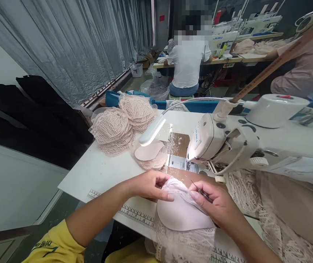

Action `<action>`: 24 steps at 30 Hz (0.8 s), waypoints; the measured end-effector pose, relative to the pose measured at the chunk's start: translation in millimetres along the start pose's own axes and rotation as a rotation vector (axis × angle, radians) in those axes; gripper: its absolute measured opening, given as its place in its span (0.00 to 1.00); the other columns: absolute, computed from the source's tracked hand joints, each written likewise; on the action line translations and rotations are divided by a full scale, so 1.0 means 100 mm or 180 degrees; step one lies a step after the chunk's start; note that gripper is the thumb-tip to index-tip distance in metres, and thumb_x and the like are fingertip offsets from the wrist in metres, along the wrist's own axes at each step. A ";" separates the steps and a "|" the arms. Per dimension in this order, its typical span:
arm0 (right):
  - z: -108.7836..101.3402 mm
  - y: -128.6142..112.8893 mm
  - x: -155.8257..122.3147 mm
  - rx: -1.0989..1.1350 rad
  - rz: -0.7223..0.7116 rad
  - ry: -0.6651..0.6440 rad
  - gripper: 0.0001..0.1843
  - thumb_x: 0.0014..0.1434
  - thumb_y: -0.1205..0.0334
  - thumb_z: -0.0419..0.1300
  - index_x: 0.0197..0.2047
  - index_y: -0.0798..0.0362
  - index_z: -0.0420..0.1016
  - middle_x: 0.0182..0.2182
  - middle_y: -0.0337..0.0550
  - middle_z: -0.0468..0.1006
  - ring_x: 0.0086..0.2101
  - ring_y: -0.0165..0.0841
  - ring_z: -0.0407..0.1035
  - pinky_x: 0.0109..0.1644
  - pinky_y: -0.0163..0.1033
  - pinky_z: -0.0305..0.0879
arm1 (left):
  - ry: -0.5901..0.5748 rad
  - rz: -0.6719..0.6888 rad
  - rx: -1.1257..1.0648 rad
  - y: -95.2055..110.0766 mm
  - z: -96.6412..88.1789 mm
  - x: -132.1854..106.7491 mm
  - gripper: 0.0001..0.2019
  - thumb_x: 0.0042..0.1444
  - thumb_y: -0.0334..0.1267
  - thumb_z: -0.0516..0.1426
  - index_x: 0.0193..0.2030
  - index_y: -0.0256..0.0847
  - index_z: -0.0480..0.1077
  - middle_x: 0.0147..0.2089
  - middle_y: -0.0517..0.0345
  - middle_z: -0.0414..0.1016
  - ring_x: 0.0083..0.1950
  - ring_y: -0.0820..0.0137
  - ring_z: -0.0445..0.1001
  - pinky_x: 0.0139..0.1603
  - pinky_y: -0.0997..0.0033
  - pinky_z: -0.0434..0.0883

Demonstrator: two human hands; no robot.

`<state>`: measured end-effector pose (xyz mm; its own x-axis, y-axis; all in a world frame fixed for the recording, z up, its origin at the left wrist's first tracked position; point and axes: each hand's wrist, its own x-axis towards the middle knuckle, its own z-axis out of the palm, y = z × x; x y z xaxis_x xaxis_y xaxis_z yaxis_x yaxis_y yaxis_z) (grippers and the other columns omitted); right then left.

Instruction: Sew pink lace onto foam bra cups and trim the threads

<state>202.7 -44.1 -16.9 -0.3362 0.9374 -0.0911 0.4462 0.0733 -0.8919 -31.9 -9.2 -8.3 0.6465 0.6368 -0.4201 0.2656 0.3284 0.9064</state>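
Fingers of the left hand (151,185) pinch the lace-trimmed upper edge of a pale padded cup (182,215), the thumb lying over its face; fingers of the right hand (216,199) close in at the edge's other end and also hold a slim dark pointed tool (202,192). The cup sits at the near side of the white table (104,170), just in front of the sewing machine (227,135), with loose lace (186,244) hanging below it. Good handling here probably means keeping the edge lightly taut between both hands without stretching it, since lace likely gives easily. The tool's tip is best kept angled off the mesh, where it could snag, and the hanging lace clear of the table's rim.
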 end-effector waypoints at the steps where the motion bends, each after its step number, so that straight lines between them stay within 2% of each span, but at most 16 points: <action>1: 0.00 0.01 0.00 0.0001 -0.0017 -0.0006 0.17 0.60 0.47 0.53 0.30 0.51 0.71 0.25 0.39 0.70 0.27 0.32 0.64 0.27 0.35 0.59 | -0.0036 0.0064 -0.0224 -0.03 0.05 0.05 0.23 0.42 0.48 0.68 0.40 0.34 0.72 0.26 0.63 0.66 0.22 0.80 0.61 0.22 0.80 0.59; 3: 0.02 0.03 -0.01 0.0024 0.0010 0.0057 0.17 0.59 0.46 0.54 0.33 0.50 0.72 0.27 0.40 0.72 0.30 0.33 0.67 0.30 0.36 0.63 | -0.0017 0.0152 -0.0512 -0.07 0.13 0.16 0.22 0.45 0.49 0.66 0.38 0.33 0.71 0.22 0.65 0.63 0.19 0.81 0.57 0.17 0.80 0.54; 5: 0.02 0.05 -0.02 0.0241 0.0117 0.0137 0.19 0.58 0.43 0.54 0.40 0.50 0.71 0.32 0.42 0.74 0.34 0.36 0.70 0.35 0.38 0.66 | 0.0138 0.0225 -0.0611 -0.09 0.19 0.23 0.21 0.46 0.51 0.66 0.35 0.32 0.71 0.19 0.67 0.59 0.16 0.82 0.53 0.14 0.80 0.50; 8: -0.01 0.07 -0.04 0.0552 0.0205 0.0125 0.24 0.59 0.41 0.51 0.49 0.50 0.69 0.34 0.43 0.76 0.34 0.36 0.71 0.37 0.40 0.67 | 0.0281 0.0410 -0.0667 -0.09 0.23 0.29 0.19 0.46 0.49 0.66 0.31 0.32 0.72 0.19 0.67 0.59 0.17 0.82 0.53 0.16 0.80 0.50; 13: -0.07 0.08 -0.03 0.0385 0.0113 0.0010 0.19 0.59 0.45 0.54 0.46 0.49 0.72 0.39 0.45 0.77 0.40 0.39 0.71 0.44 0.44 0.66 | 0.0368 0.0533 -0.0727 -0.11 0.24 0.32 0.19 0.46 0.49 0.66 0.32 0.31 0.75 0.23 0.62 0.65 0.23 0.81 0.59 0.24 0.79 0.57; 18: -0.02 0.06 0.02 0.0149 -0.0004 -0.0070 0.16 0.61 0.49 0.53 0.43 0.49 0.74 0.41 0.45 0.78 0.41 0.40 0.71 0.45 0.44 0.67 | 0.0338 0.0576 -0.0769 -0.15 0.27 0.36 0.22 0.44 0.50 0.67 0.35 0.31 0.76 0.29 0.55 0.72 0.30 0.74 0.67 0.33 0.75 0.64; 20: -0.01 0.07 0.03 0.0128 0.0000 0.0027 0.15 0.61 0.50 0.53 0.41 0.49 0.75 0.39 0.44 0.79 0.41 0.39 0.72 0.44 0.43 0.67 | 0.0305 0.0577 -0.0698 -0.14 0.27 0.37 0.21 0.45 0.51 0.66 0.34 0.30 0.76 0.28 0.57 0.70 0.29 0.75 0.66 0.31 0.76 0.63; 24: -0.06 0.14 0.03 0.0070 0.0138 0.0372 0.18 0.60 0.45 0.51 0.39 0.50 0.72 0.29 0.41 0.78 0.30 0.36 0.72 0.34 0.39 0.66 | 0.0368 0.0603 -0.0165 -0.09 0.15 0.45 0.19 0.49 0.50 0.64 0.32 0.30 0.74 0.24 0.61 0.66 0.24 0.79 0.60 0.25 0.79 0.58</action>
<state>212.9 -38.8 -27.1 -0.2174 0.9729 -0.0786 0.4394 0.0256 -0.8979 5.5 5.9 -34.7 0.5943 0.7652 -0.2474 0.1082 0.2288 0.9674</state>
